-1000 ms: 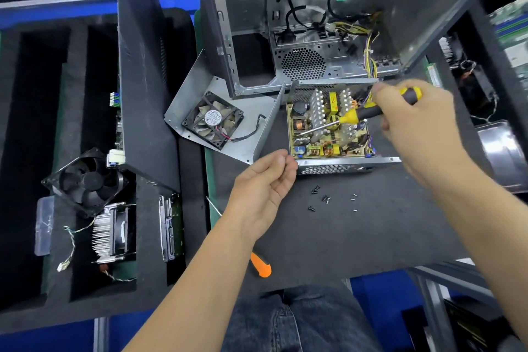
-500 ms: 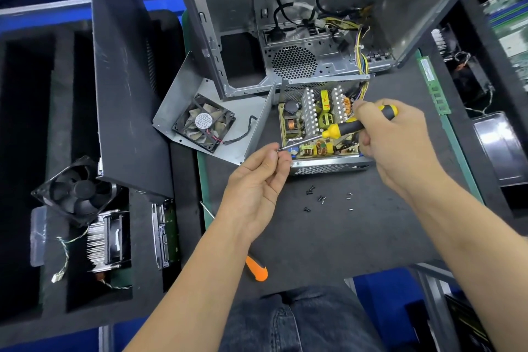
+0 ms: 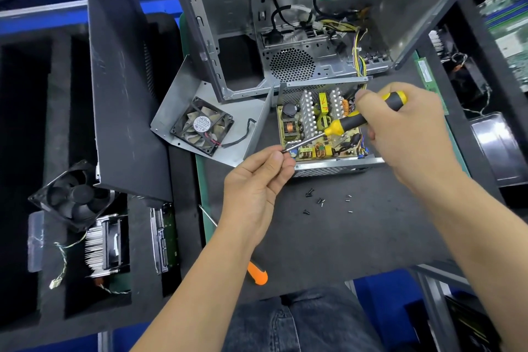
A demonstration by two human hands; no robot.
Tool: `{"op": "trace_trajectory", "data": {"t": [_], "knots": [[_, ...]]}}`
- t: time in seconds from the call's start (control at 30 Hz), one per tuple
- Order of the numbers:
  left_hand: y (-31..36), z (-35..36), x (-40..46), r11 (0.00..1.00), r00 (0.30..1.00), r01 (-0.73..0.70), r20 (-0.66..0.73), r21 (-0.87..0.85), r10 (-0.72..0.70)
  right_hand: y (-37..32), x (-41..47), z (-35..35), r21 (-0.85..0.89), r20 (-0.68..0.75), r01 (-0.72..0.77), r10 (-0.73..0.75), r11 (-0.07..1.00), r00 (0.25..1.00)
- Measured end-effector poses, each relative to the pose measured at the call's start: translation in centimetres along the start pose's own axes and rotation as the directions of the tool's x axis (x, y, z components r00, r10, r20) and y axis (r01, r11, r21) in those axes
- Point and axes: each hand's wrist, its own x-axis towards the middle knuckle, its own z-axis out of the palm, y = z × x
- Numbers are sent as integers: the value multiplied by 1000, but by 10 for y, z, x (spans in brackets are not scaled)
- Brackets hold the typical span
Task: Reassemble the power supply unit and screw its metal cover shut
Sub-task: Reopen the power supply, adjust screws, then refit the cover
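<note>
Your right hand (image 3: 405, 134) grips the yellow and black screwdriver (image 3: 347, 123). Your left hand (image 3: 254, 180) pinches its metal tip, so you cannot tell if a screw sits there. The open power supply unit (image 3: 323, 128) lies near the desk's far edge, its near left corner hidden behind your left fingers. Its metal cover (image 3: 211, 126), fan side up, leans just beside it. Small screws (image 3: 320, 200) lie near the desk's middle.
</note>
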Motion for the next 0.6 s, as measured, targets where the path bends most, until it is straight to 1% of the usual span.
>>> {"op": "trace_trajectory", "data": {"t": [0.17,0.3,0.37,0.43,0.53,0.6], "knots": [[0,3,-1,990,997,-82,16,117,80,-12,-3,-5,-75,3,55,-55,996,998],[3,5,-3,966,989,-145,55,216,136,-19,-1,-7,-45,26,41,-40,998,999],[5,6,-4,954,984,-174,69,242,162,-19,3,-7,4,44,-9,9,1000,999],[8,8,-4,951,980,-199,70,235,188,-16,7,-6,90,57,-71,66,993,996],[15,14,-4,965,977,-210,59,158,203,-11,8,-4,211,69,-137,125,968,990],[19,16,-4,969,977,-211,58,129,205,-8,7,-3,250,59,-150,140,957,988]]}}
